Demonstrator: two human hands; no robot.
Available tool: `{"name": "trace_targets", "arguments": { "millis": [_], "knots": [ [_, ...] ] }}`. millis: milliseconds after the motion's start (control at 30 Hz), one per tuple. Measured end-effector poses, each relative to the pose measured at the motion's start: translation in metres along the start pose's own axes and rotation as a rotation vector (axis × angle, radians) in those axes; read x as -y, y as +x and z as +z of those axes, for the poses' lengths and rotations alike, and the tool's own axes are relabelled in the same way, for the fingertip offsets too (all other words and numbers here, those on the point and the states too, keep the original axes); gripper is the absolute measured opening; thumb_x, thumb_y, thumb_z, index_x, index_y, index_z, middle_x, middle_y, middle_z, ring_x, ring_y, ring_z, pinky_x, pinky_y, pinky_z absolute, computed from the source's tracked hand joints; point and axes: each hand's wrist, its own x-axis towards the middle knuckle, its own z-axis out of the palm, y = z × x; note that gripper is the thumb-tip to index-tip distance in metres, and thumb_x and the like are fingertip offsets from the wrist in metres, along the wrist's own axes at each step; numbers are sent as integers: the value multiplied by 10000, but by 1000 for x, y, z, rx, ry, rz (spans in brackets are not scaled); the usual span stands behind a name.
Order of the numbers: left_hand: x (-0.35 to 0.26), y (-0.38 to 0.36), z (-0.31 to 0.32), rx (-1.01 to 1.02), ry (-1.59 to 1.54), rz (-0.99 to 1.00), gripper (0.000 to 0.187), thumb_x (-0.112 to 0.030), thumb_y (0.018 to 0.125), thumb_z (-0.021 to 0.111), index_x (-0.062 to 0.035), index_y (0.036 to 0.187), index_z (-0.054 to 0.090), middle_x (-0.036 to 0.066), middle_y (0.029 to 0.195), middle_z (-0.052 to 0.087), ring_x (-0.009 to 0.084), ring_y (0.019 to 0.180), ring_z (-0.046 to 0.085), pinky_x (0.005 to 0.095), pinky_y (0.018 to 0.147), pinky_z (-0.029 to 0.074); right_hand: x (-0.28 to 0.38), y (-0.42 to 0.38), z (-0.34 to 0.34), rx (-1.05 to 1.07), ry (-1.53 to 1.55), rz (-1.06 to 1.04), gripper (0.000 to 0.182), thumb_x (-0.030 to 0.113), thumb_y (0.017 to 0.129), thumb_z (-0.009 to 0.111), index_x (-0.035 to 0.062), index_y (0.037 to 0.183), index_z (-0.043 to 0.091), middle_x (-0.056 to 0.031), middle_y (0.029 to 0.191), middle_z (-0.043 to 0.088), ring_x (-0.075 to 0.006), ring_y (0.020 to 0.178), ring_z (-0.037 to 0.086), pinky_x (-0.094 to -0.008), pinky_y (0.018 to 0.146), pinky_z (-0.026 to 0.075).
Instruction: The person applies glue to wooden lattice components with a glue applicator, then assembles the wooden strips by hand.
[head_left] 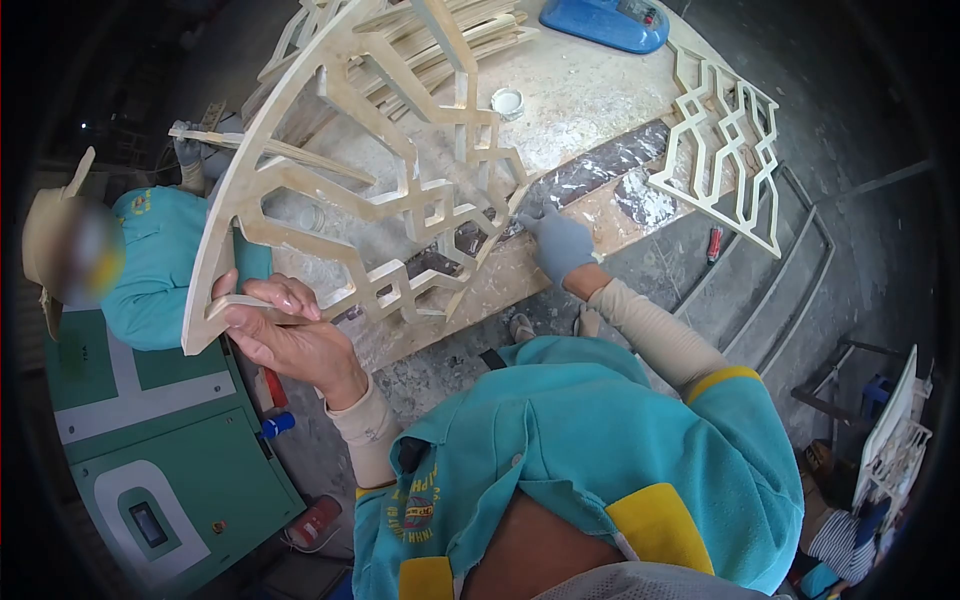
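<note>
My left hand [290,335], bare, grips the lower corner of a large curved wooden lattice panel [385,205], fingers wrapped through an opening and around its frame. The panel is tilted up over the worktable, with angular cut-outs across it. My right hand [563,243], in a grey glove, is by the panel's right edge with its fingers bent. What it holds, if anything, is hidden. Near its fingertips, dark and white smears mark the worktable [570,140].
A smaller lattice panel [725,140] overhangs the table's right side. Wooden strips [440,50], a round white lid [508,103] and a blue tool [605,22] lie on top. A co-worker [160,260] stands left, near a green cabinet [170,440]. Metal rails [790,280] stand right.
</note>
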Motion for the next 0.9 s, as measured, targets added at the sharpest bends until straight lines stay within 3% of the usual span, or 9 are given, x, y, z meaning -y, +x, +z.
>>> {"name": "trace_targets", "arguments": {
  "millis": [200,367,467,600,667,900],
  "knots": [
    [-2,-2,3,1,-16,17,454,-391,1036,433,13,1244,433,13,611,415,62,494,398,162,399,347,-20,22,-3,-79,72,118,467,120,818,606,289,1254,616,-153,1159,574,-352,905,668,-439,747,554],
    [1,0,1,-12,-21,1,459,-394,1034,440,14,1245,428,10,607,411,63,497,387,176,404,331,-9,4,18,-27,48,-58,440,107,823,596,289,1221,633,-146,1103,585,-347,886,669,-444,732,548],
    [2,4,-2,1,-28,-22,411,-378,1030,461,-16,1224,439,19,614,409,82,515,384,188,421,332,-12,14,-13,6,86,33,457,98,829,582,306,1233,630,-139,1146,583,-339,902,672,-442,733,549],
    [7,11,-2,-4,-10,-27,417,-377,1027,470,-13,1227,435,17,611,407,79,508,386,184,420,333,-16,14,-2,-53,96,60,465,103,819,597,326,1225,634,-138,1169,578,-338,908,672,-441,736,549],
    [11,14,-5,-35,57,-30,460,-417,1027,450,-10,1240,446,6,621,402,71,519,387,177,423,323,-13,6,0,49,26,-76,475,104,815,603,328,1233,632,-140,1162,581,-327,913,672,-440,730,547],
    [15,19,-5,-55,74,-47,451,-422,1023,460,-23,1233,451,5,627,413,68,524,387,174,424,318,-21,14,4,-57,49,-29,488,110,824,610,338,1256,622,-121,1206,579,-311,936,672,-421,738,550]
  ]
}}
